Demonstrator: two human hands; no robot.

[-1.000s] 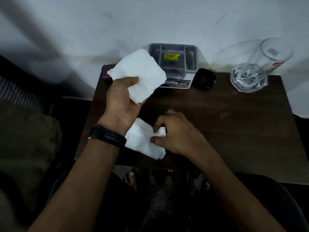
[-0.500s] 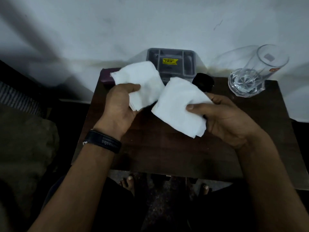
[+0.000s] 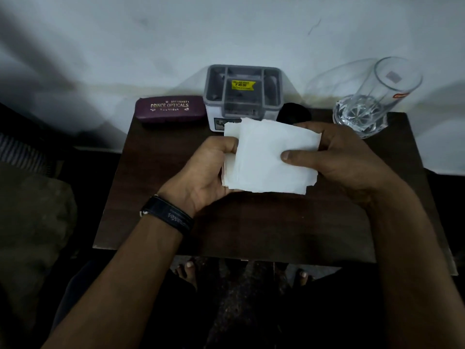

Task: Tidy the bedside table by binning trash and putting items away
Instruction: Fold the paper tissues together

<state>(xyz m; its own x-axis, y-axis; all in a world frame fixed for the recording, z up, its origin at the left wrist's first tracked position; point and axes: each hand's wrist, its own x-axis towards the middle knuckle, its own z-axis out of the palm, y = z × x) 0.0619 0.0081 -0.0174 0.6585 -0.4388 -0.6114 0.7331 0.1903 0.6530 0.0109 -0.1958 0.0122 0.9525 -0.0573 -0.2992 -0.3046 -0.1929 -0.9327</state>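
Note:
Two white tissues are stacked together above the middle of the dark wooden bedside table. My left hand grips their left edge, thumb on top. My right hand pinches the right side, thumb pressed on the top tissue. A maroon glasses case lies at the table's back left. A grey compartment organiser with a yellow price sticker stands at the back centre. A black round object sits just right of it, partly hidden by the tissues.
An upright clear drinking glass stands at the table's back right corner. A white wall runs behind the table. Bedding lies to the left. My feet show on the floor below the table's front edge.
My right hand lifted the second tissue off the table and brought it left onto the one in my left hand. The left hand came down, uncovering the glasses case.

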